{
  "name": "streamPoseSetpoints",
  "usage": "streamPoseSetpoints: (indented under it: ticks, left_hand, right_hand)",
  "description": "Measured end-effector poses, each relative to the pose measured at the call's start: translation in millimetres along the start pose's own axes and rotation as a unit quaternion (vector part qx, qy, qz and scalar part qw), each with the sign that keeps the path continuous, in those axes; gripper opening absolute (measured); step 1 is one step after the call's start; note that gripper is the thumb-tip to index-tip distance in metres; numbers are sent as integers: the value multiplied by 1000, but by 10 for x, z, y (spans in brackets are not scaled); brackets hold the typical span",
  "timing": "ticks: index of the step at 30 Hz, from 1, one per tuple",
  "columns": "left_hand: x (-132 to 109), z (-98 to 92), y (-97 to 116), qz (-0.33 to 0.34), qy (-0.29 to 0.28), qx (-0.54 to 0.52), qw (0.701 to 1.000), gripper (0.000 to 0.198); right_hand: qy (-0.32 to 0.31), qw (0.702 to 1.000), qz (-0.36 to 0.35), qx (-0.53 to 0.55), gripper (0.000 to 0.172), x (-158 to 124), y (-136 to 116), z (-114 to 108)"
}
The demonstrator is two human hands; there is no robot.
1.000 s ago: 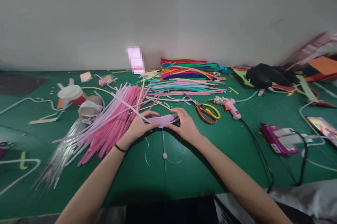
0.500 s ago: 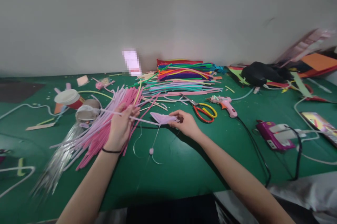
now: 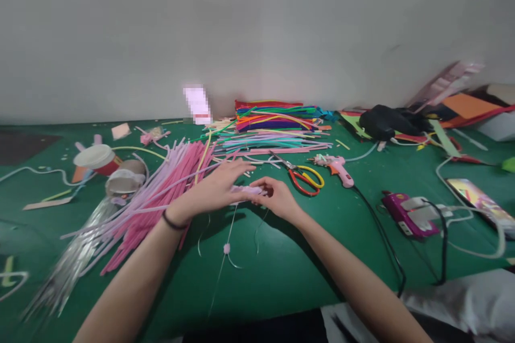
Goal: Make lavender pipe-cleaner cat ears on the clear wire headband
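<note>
My right hand (image 3: 276, 198) is closed, pinching the end of a small lilac piece made of fuzzy pipe cleaner (image 3: 248, 190). My left hand (image 3: 219, 184) reaches across the piece's left end with fingers stretched out. Its thumb is hidden, so whether it touches the piece does not show. Below the piece dangles a thin clear thread with a small lilac bead-like tuft (image 3: 226, 248) on it. Pink pipe cleaners (image 3: 161, 214) and lilac ones lie in a large bundle under and beside my left forearm.
Scissors (image 3: 303, 179) and a pink glue gun (image 3: 336, 167) lie right of my hands. Coloured pipe cleaners (image 3: 277, 117) are stacked by the partition. A paper cup (image 3: 98, 159) is at left; a purple power adapter (image 3: 410, 217) with cables and a phone (image 3: 478, 201) are at right.
My left hand has gone from gripping a lilac pipe cleaner strand to reaching rightward over the lilac piece, fingers extended. My right hand keeps its pinch. The view has tilted up.
</note>
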State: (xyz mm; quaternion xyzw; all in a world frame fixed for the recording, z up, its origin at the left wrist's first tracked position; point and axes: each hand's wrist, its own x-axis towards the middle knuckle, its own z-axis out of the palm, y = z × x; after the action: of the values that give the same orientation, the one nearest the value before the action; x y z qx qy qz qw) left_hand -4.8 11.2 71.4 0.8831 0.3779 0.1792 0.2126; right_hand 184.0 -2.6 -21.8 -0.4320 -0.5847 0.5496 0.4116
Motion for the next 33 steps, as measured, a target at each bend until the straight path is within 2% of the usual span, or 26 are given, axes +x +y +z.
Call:
streamPoseSetpoints:
  ticks: [2, 5, 6, 9, 12, 18, 21, 24, 26, 29, 33]
  left_hand:
    - [186, 59, -185, -22, -141, -50, 989, 48]
    - [347, 118, -348, -61, -222, -87, 969, 37]
    - [365, 125, -366, -75, -231, -111, 964, 36]
    - [348, 115, -375, -87, -221, -185, 954, 36]
    - [298, 104, -404, -112, -205, -236, 943, 37]
    - [291, 233, -462, -115, -203, -321, 918, 46]
    - [313, 291, -404, -132, -165, -379, 901, 46]
    - [326, 296, -346, -162, -81, -359, 915, 40]
    - [329, 293, -340, -190, -48, -332, 923, 39]
    - [331, 309, -368, -215, -43, -324, 920, 37]
    - [349, 347, -373, -212, -53, -318, 923, 31]
  right_hand:
    - [-7, 999, 13, 40, 33, 3, -22, -16]
    - [-1, 990, 31, 136, 38, 9, -52, -70]
    - [5, 984, 36, 175, 40, 10, -63, -95]
    - [31, 958, 59, 280, 37, 13, -97, -166]
    - [50, 941, 84, 323, 27, 22, -116, -201]
    - [52, 939, 85, 329, 20, 27, -116, -186]
    - [60, 942, 85, 320, 19, 27, -118, -197]
    - [61, 945, 90, 308, 19, 29, -113, -212]
    - [61, 947, 97, 301, 20, 28, -105, -216]
    - [57, 949, 108, 289, 23, 21, -100, -214]
    - [51, 954, 114, 271, 26, 6, -111, -210]
